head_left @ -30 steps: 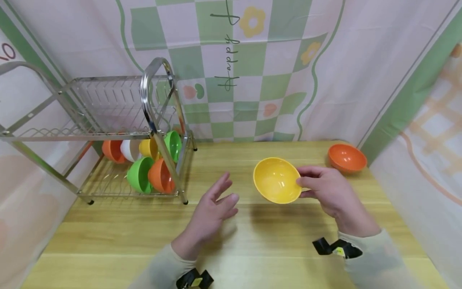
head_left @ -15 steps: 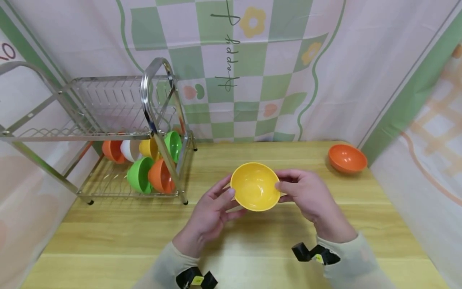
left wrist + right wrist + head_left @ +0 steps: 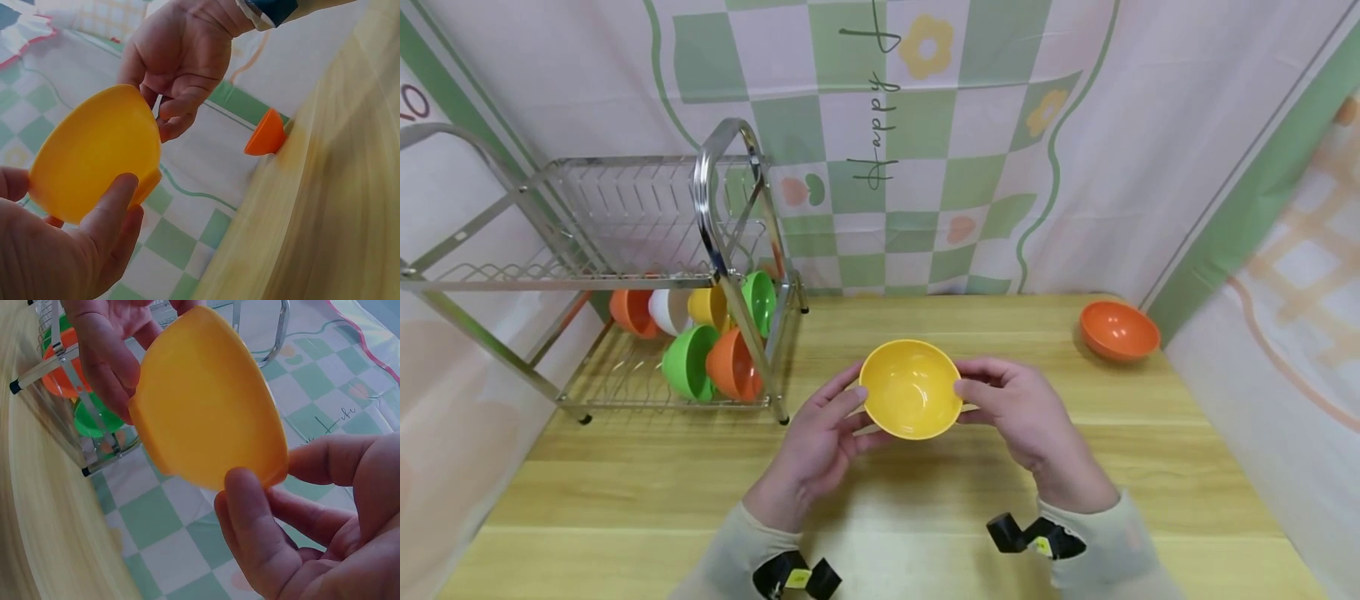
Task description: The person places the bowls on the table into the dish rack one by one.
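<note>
A yellow bowl [image 3: 912, 390] is held above the table between both hands, its inside facing the head camera. My left hand [image 3: 815, 446] grips its left side, thumb at the rim and fingers beneath. On the opposite side my right hand [image 3: 1028, 421] pinches the rim, thumb on top and fingers behind. From the left wrist view the bowl's outer wall [image 3: 100, 153] shows, with fingers of the left hand [image 3: 69, 244] spread against it. In the right wrist view, fingertips of the right hand [image 3: 312, 531] press the bowl [image 3: 206, 406] near its lower edge.
A two-tier metal dish rack [image 3: 730, 208] stands at the left. On its lower tier sit several bowls, among them a green bowl [image 3: 688, 364], an orange bowl [image 3: 733, 367] and a white bowl [image 3: 668, 311]. Another orange bowl [image 3: 1120, 331] rests at the wooden table's [image 3: 910, 533] back right.
The yellow bowl has moved left in the right hand. My left hand, open and apart from it one second ago, has taken hold of its left side.
</note>
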The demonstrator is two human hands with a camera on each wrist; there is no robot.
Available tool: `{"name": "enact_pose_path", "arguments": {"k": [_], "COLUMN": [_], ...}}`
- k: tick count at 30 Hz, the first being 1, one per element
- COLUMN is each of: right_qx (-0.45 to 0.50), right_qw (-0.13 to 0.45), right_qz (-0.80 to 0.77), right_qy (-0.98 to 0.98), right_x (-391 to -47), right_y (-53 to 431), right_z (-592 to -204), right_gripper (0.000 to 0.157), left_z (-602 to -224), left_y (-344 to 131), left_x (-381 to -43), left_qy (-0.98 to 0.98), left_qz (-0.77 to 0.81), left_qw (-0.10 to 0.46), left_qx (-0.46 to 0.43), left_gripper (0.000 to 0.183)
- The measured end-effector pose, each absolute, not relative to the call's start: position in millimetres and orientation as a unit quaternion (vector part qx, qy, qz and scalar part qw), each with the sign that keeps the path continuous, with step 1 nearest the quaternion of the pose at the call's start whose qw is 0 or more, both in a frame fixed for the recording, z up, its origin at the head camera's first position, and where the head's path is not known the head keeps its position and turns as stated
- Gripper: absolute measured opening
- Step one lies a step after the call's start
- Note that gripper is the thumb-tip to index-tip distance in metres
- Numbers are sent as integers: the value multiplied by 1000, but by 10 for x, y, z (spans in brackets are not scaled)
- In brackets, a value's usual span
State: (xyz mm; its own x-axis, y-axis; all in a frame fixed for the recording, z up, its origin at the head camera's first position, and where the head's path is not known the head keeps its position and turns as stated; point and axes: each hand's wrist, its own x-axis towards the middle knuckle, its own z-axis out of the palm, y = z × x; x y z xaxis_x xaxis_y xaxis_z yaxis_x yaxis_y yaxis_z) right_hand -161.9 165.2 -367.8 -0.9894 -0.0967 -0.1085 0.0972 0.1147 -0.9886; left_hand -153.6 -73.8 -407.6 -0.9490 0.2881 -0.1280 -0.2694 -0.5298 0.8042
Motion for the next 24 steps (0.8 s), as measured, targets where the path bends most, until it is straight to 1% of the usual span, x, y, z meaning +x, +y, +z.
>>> {"name": "enact_pose_path", "arguments": {"k": [5,9,12,15,19,24], "right_qx": [-5,-7,-9,-8,-6,-12], "right_qw": [63,40,34,44,60,73], "right_qz": [-688,-713,-724,-726,-732,-737], "right_qy": [723,699,689,686,679,672], "right_x": [-1641,-1655,-1662,-1670,-1702,-1744], "right_y": [1636,1604,1563,1509,1415,1311], "right_z": [-3707,-3725,-3739,-3752,-3781,-3837], "right_gripper": [39,46,50,51,48,44], "left_z": [-4060,-4025,-3978,-3916,-3846,-3806], "left_y": [-831,-929,-1018,-1125,-1315,-1647], "left_x": [-1540,-1523,-1491,-1446,-1380,-1323], "left_qy": [457,452,450,457,468,473], "left_qz": [878,882,885,884,881,879], "left_qw": [144,132,118,96,69,49], "left_qx": [2,-9,-17,-22,-17,25], "left_gripper": [50,48,46,44,36,33]}}
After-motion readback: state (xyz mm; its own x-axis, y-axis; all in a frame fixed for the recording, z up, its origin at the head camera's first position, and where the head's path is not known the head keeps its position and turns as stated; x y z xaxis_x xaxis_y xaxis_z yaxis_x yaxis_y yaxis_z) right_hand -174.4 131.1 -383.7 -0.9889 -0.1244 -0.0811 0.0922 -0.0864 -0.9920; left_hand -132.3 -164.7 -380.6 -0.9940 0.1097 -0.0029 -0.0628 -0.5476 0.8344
